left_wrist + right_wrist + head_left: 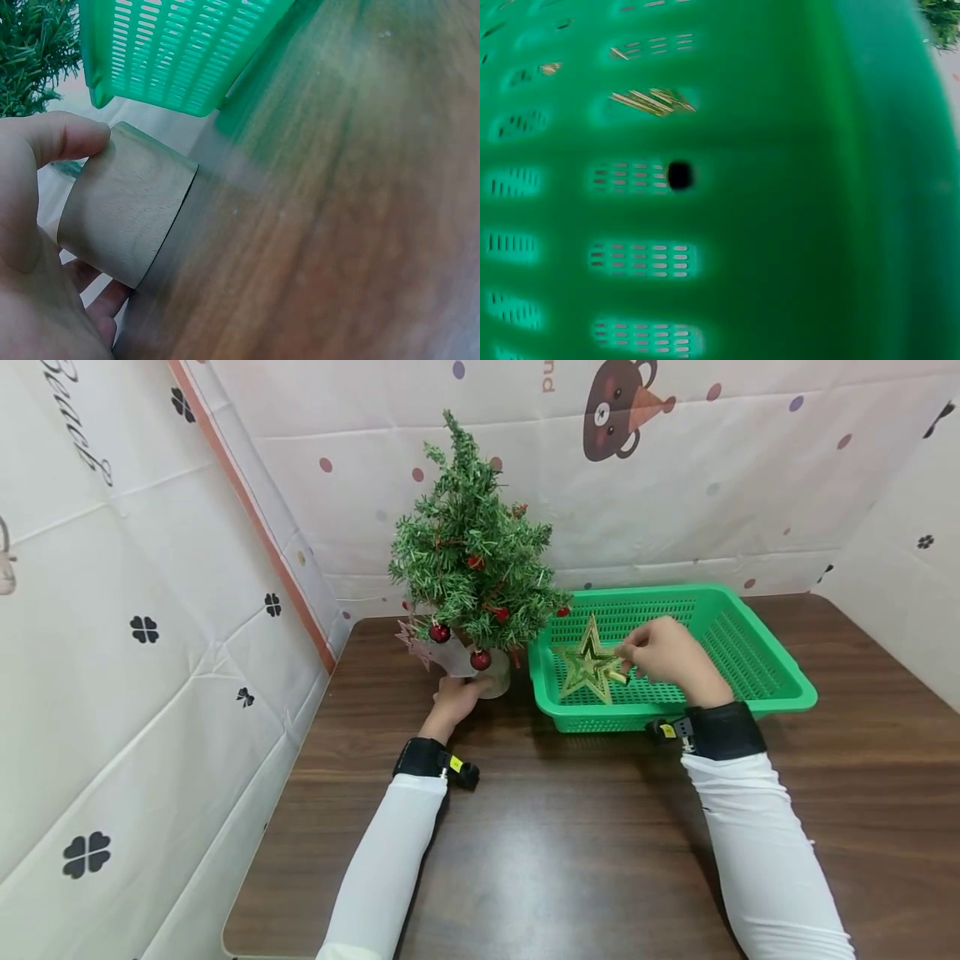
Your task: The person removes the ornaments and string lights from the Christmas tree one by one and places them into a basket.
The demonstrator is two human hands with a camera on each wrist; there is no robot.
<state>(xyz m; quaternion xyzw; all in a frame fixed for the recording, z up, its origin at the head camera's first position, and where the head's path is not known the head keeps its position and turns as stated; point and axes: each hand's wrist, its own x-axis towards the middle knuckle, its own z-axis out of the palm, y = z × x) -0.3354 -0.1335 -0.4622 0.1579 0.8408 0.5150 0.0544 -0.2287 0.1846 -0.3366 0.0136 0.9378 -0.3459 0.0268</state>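
A small green Christmas tree (472,539) with red baubles (481,660) stands upright at the back of the table. My left hand (455,700) grips its round pale base (127,206); in the left wrist view the thumb lies at the rim and fingers are at the far side. My right hand (669,653) is over the green basket (787,685) and pinches a gold star tree topper (589,668) at its right side, near a short gold tube. In the right wrist view the basket wall hides that hand, and gold strips of the star (652,103) show through the slots.
Beside the tree's base on the left lies a pink spiky ornament (417,643), partly hidden by branches. The brown wooden table (540,852) ends at a patterned cloth wall (375,485) behind and at both sides. The basket stands just right of the tree.
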